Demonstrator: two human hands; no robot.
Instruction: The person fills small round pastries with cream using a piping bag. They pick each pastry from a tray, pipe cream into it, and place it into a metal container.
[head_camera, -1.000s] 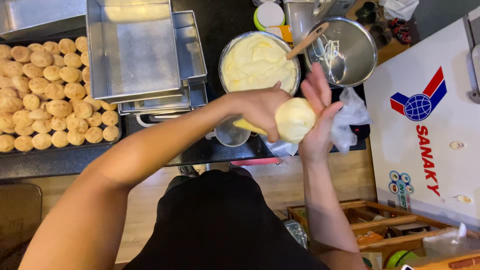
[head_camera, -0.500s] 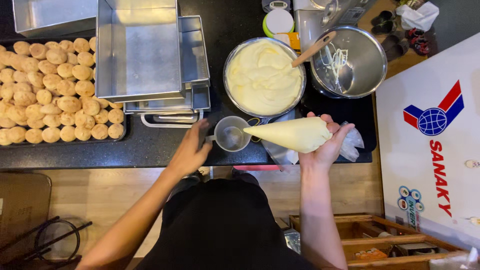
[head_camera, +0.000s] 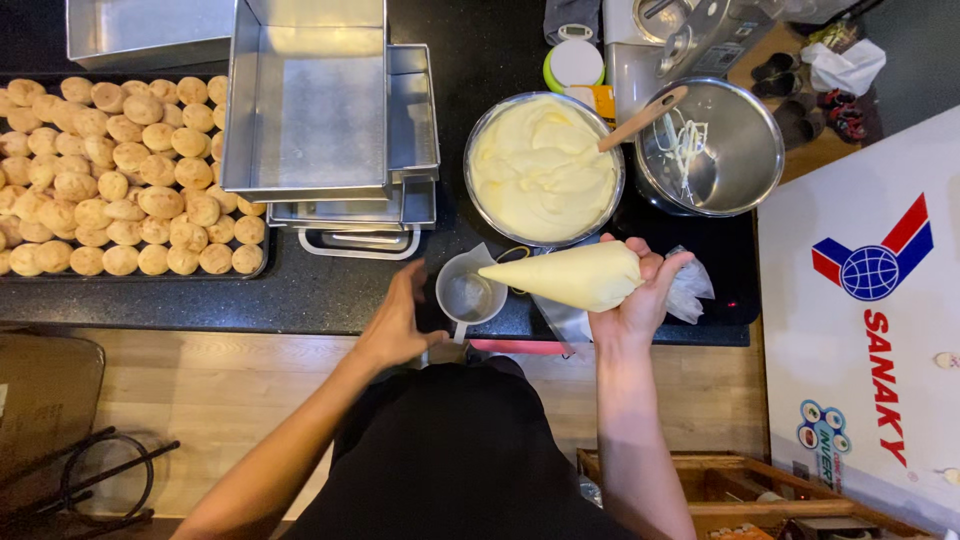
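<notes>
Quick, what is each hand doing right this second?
Left hand: open, holding nothing, fingers spread on the black counter beside the small cup.
Right hand: closed around the cream-filled piping bag.

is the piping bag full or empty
Full. The piping bag in the right hand bulges into a plump, pale yellow cone, the same colour as the cream in the bowl behind it.

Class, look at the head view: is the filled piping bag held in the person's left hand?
No, the piping bag full of cream lies in the right hand, while the left hand rests by the small cup.
</notes>
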